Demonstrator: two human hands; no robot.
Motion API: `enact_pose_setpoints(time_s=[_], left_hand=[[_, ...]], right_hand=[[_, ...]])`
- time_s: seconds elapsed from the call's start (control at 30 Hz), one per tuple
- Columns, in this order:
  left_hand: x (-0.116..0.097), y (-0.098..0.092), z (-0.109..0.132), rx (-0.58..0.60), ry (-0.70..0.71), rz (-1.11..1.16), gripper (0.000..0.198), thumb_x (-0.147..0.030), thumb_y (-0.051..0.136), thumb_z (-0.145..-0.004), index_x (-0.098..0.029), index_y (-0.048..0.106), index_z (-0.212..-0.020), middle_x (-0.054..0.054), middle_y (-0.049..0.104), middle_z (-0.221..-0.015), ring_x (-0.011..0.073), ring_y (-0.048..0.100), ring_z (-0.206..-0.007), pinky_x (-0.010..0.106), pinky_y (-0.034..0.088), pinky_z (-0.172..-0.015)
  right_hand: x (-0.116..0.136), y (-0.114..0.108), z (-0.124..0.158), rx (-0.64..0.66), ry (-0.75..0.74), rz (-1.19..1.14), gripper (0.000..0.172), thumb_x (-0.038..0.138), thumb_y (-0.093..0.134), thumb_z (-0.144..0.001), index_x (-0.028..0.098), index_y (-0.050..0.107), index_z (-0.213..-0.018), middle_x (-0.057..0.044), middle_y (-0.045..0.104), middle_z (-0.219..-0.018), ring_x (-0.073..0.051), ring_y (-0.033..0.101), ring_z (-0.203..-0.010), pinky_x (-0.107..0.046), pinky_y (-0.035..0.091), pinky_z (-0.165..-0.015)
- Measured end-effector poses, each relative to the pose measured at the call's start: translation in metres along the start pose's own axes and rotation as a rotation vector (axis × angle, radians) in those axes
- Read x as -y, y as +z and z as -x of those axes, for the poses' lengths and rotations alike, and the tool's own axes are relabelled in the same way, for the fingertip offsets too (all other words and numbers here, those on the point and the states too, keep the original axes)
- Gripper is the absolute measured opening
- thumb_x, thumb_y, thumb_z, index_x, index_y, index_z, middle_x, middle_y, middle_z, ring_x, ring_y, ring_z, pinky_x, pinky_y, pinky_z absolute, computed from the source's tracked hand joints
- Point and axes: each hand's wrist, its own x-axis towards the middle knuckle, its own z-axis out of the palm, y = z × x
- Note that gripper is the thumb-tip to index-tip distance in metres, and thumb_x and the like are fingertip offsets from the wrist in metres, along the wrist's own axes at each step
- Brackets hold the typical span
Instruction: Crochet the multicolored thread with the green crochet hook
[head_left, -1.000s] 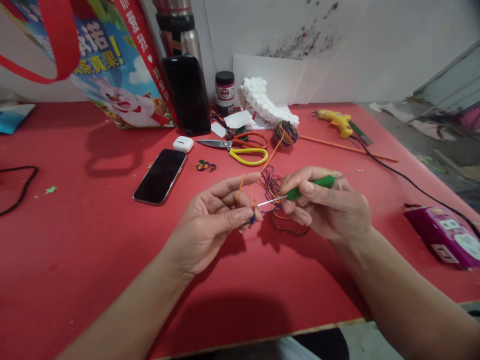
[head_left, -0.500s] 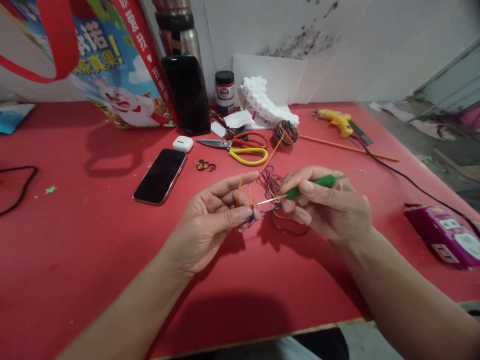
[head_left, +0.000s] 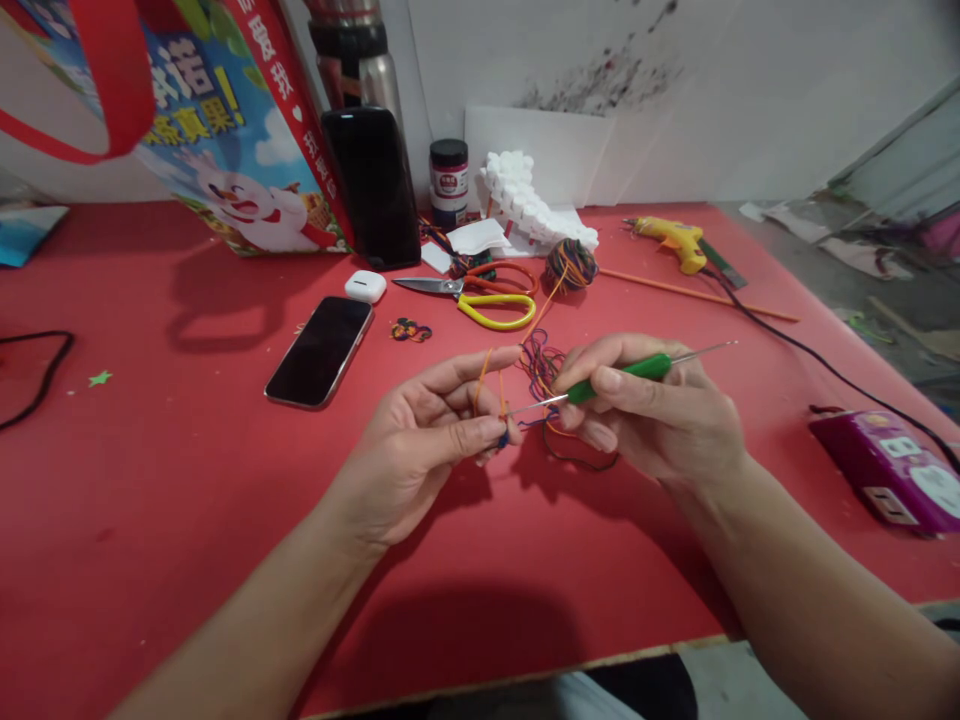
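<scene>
Left hand (head_left: 420, 435) pinching small yarn piece (head_left: 503, 438), right hand (head_left: 660, 405) gripping green hook (head_left: 619, 378), over middle of worktop (head_left: 450, 600).
Best hold orange strand (head_left: 502, 388) evenly snug, pinch close to hook tip so nothing slips.

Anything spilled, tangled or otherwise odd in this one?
Two things. Dark splatters mark the white wall behind the red table, like a stain. Loose yarn lies in a messy tangle beside the right hand, unlike the neatly wound yarn ball.
</scene>
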Motion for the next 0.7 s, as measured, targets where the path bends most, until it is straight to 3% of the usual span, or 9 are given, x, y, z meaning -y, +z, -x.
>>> enact_pose_setpoints(time_s=[0.47,0.6,0.7], left_hand=[[0.002,-0.001,-0.001,-0.009,0.047,-0.058,0.039,-0.015,0.091,-0.075,-0.021,0.085,-0.113,-0.001,0.069,-0.073,0.0067,0.064,-0.066,0.017,0.051,-0.065],[0.003,-0.002,-0.002,-0.063,0.160,-0.152,0.037,-0.015,0.089,-0.079,-0.026,0.085,-0.114,-0.002,0.069,-0.079,0.0058,0.065,-0.070,0.016,0.055,-0.069],[0.003,-0.002,-0.002,-0.099,0.321,-0.260,0.043,-0.008,0.087,-0.079,-0.030,0.083,-0.116,-0.003,0.070,-0.085,0.0057,0.066,-0.077,0.015,0.057,-0.074]], right_hand=[[0.003,0.001,0.001,0.001,-0.014,0.073,0.019,0.034,0.092,-0.079,0.016,0.085,-0.083,-0.007,0.077,-0.065,-0.011,0.060,-0.041,-0.023,0.044,-0.038],[-0.003,0.008,0.000,-0.070,-0.025,0.033,0.013,0.029,0.088,-0.082,0.016,0.084,-0.083,-0.006,0.078,-0.065,-0.010,0.060,-0.041,-0.022,0.045,-0.042],[-0.014,0.015,-0.002,-0.081,0.029,-0.129,0.011,0.027,0.084,-0.083,0.017,0.082,-0.086,-0.004,0.077,-0.066,-0.009,0.058,-0.042,-0.021,0.045,-0.044]])
